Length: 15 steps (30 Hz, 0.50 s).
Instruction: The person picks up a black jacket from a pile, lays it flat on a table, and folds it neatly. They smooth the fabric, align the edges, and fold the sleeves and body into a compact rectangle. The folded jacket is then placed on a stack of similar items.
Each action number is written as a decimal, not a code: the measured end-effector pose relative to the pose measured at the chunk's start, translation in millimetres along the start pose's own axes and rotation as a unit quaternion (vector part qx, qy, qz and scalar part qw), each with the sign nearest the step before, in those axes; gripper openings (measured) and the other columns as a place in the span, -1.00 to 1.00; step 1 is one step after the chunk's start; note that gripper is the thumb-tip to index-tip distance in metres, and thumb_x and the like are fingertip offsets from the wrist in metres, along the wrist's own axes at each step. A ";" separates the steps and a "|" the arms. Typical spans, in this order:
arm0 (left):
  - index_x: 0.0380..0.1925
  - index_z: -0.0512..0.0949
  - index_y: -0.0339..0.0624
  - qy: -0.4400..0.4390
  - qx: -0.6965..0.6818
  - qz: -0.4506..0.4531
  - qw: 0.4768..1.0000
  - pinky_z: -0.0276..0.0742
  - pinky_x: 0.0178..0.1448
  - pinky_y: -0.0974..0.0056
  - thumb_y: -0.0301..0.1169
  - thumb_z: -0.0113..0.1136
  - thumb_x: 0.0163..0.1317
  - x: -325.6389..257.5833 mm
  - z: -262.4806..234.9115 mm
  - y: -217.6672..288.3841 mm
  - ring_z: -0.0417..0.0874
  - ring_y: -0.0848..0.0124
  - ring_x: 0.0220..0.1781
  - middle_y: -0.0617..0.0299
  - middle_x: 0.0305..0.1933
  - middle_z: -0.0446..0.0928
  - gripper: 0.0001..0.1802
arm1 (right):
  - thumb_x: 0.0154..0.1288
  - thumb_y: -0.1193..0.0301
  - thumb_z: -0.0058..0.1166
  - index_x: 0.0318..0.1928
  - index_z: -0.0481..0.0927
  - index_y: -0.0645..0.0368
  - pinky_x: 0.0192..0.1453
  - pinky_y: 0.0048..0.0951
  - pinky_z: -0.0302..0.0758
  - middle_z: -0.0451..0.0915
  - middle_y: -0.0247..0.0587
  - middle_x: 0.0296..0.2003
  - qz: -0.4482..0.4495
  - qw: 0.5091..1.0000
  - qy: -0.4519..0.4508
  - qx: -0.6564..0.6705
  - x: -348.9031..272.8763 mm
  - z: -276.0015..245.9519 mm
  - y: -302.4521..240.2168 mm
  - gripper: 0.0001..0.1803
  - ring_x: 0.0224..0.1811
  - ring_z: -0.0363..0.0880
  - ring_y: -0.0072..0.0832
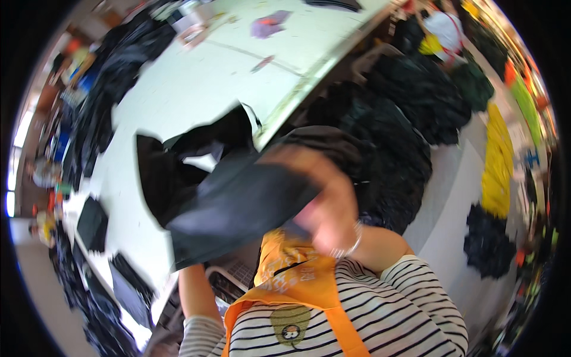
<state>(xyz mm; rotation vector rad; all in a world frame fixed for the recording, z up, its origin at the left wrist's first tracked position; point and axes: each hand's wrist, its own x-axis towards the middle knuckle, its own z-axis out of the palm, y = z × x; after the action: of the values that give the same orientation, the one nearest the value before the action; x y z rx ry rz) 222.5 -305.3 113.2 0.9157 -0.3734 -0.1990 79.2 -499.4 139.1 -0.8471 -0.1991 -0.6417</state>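
One piece of black cloth [244,196] is held up by the right hand [330,199], its surface plain, matt and partly blurred, with dark grey shown where light is caught. From left to right, an upright black flap is seen well left of the fingers, then an arched fold with a pale gap below it, then a smooth, blurred panel by which the right fingers are reached. Its right end is gripped between those fingers and the thumb, though their outline is smeared. The left hand is hidden by the cloth; only the forearm [198,294] is shown, so whether its fingers are wide or closed cannot be told.

Farther left of the fingers, one dark folded piece [93,225] and one dark stack [129,288] are laid on one white table [178,77]. Beyond the fingers, one purple scrap [269,25] is seen. Right of the fingers, one large black heap [386,149] is piled; farther right, one yellow cloth [498,166] and one dark bundle [489,241] are seen.
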 end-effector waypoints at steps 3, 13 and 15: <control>0.34 0.13 -0.23 0.014 0.003 -0.005 1.000 0.06 0.44 0.11 -0.03 0.03 0.06 -36.9 -8.5 18.4 0.24 0.20 0.36 0.04 0.34 0.23 -0.15 | 0.32 0.35 0.01 0.39 0.10 0.22 0.19 -0.44 0.38 0.44 0.06 0.16 0.265 0.871 -0.413 -0.011 -45.5 96.6 48.1 -0.32 0.13 0.50 -0.31; 0.36 0.10 -0.22 0.040 0.007 0.002 0.999 -0.01 0.46 0.17 -0.02 0.01 0.18 -105.9 -66.2 49.0 0.20 0.26 0.38 0.06 0.35 0.22 -0.18 | 0.37 0.31 0.01 -0.17 0.63 0.28 -0.13 -0.55 0.54 0.67 -0.27 -0.30 0.325 0.889 -0.222 -0.233 -44.5 20.0 11.0 -0.73 -0.21 0.62 -0.50; 0.36 0.09 -0.22 0.022 0.062 0.009 0.998 -0.02 0.46 0.18 -0.02 0.01 0.20 -124.4 -74.2 64.3 0.19 0.27 0.39 0.06 0.35 0.22 -0.19 | 0.40 0.20 -0.05 0.02 0.56 0.26 0.13 -0.46 0.43 0.59 -0.16 -0.05 0.280 0.813 -0.217 -0.462 -25.7 -12.0 45.0 -0.61 0.05 0.53 -0.38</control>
<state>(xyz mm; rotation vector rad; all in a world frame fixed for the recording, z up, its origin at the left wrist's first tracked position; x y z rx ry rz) 138.4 -172.2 95.3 1.0377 -0.3551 -0.1405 84.7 -474.9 92.2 -1.9128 -0.0205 0.0829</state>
